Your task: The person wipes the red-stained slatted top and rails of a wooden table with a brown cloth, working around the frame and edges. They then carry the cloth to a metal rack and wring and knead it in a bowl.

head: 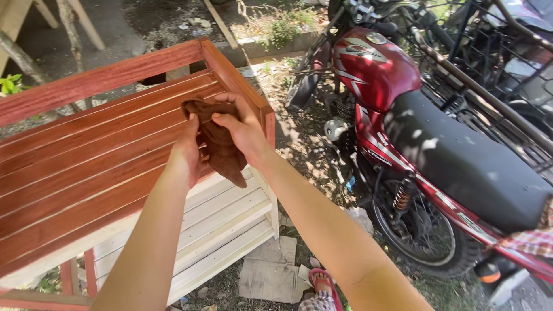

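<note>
Brown, crumpled cloth (222, 144) is pinched by both the left hand (189, 148) and the right hand (245, 128). Beneath lie glossy red-stained wooden slats (86, 167); a red motorcycle (403, 115) stands alongside.

Looks like an outdoor yard workspace at someone's home — half-stained slatted wooden furniture (115, 167) on dirt and weeds, red motorcycle (415, 132) parked right beside it.

— Any room around the slatted bench (86, 167)?
— Its stained slats lie open toward the left edge. At the right corner the raised rail (239, 80) blocks sideways passage, and a motorcycle (426, 144) stands near beyond it.
</note>
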{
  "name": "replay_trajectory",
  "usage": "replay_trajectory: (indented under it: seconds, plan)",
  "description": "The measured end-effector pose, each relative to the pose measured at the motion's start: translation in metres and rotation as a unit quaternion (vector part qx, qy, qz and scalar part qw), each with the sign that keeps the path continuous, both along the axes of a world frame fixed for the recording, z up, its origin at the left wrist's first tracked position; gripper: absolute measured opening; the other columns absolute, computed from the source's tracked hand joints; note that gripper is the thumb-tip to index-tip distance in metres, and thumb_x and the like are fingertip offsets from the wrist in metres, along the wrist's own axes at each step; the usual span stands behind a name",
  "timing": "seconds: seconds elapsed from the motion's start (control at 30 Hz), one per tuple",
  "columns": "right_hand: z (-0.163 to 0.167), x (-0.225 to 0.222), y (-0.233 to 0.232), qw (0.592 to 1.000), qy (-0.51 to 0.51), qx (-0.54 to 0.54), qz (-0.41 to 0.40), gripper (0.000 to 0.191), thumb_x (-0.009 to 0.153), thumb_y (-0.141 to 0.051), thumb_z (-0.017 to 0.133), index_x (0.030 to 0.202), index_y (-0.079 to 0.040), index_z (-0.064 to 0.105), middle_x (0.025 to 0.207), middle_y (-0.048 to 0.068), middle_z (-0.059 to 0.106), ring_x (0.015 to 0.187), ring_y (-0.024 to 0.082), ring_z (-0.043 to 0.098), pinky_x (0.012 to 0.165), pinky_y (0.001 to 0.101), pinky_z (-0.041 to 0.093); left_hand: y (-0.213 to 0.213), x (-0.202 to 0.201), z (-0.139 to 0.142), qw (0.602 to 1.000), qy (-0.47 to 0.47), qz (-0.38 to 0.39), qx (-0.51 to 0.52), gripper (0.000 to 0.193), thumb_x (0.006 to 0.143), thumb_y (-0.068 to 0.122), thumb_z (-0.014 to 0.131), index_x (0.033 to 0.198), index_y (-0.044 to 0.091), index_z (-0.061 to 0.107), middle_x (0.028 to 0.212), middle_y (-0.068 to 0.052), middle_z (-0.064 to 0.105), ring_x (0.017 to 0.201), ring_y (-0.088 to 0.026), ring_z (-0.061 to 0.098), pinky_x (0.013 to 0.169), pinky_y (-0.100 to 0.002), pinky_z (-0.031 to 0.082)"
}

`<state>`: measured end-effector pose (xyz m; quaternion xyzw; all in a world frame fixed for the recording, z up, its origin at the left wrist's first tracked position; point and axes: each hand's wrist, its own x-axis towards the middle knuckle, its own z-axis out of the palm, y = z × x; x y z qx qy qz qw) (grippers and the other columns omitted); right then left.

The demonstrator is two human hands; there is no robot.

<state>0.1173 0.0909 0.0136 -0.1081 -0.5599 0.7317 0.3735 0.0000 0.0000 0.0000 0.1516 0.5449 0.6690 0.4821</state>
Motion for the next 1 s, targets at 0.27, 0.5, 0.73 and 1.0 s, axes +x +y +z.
replay_trajectory:
  seconds: [0.27,0.5,0.73,1.0]
  plan:
    - [-0.014,-0.003,-0.006,0.999,-0.010,-0.013,0.029,0.032,0.097,-0.009,0.058,0.129,-0.005,0.055,0.121,0.010,0.063,0.114,0.019,0.060,0.102,0.0345,0.048,-0.002,-0.019,-0.003,0.999,0.003,-0.005,0.035,0.049,0.100,0.048,0.055,0.140,0.019,0.053,0.133,-0.003,0.060,0.120,-0.025,0.057,0.098,-0.052,0.047]
    - [-0.020,-0.027,0.010,0.990,-0.137,-0.006,-0.014,0.023,0.102,-0.019,0.057,0.119,-0.004,0.057,0.115,0.007,0.064,0.109,0.017,0.060,0.096,0.0350,0.050,0.011,-0.030,-0.027,0.981,-0.011,0.072,0.177,0.038,0.103,0.031,0.055,0.139,0.018,0.052,0.131,-0.005,0.064,0.113,-0.021,0.063,0.097,-0.043,0.057]
    - [-0.015,-0.055,0.012,0.826,-0.331,0.413,-0.196,0.024,0.102,-0.026,0.061,0.111,-0.004,0.061,0.099,0.022,0.071,0.096,0.039,0.067,0.082,0.0457,0.050,0.004,-0.074,-0.032,0.978,0.159,0.050,0.122,0.037,0.095,0.036,0.070,0.122,0.011,0.070,0.116,-0.001,0.073,0.106,-0.017,0.063,0.094,-0.035,0.050]
    - [0.005,-0.068,-0.007,0.805,-0.354,0.331,-0.342,0.039,0.101,-0.041,0.062,0.102,-0.002,0.067,0.081,0.022,0.068,0.078,0.042,0.067,0.069,0.0471,0.050,-0.031,-0.107,0.015,0.984,0.175,-0.028,0.015,0.058,0.085,0.053,0.075,0.114,0.003,0.075,0.114,-0.012,0.074,0.108,-0.023,0.064,0.098,-0.047,0.049]
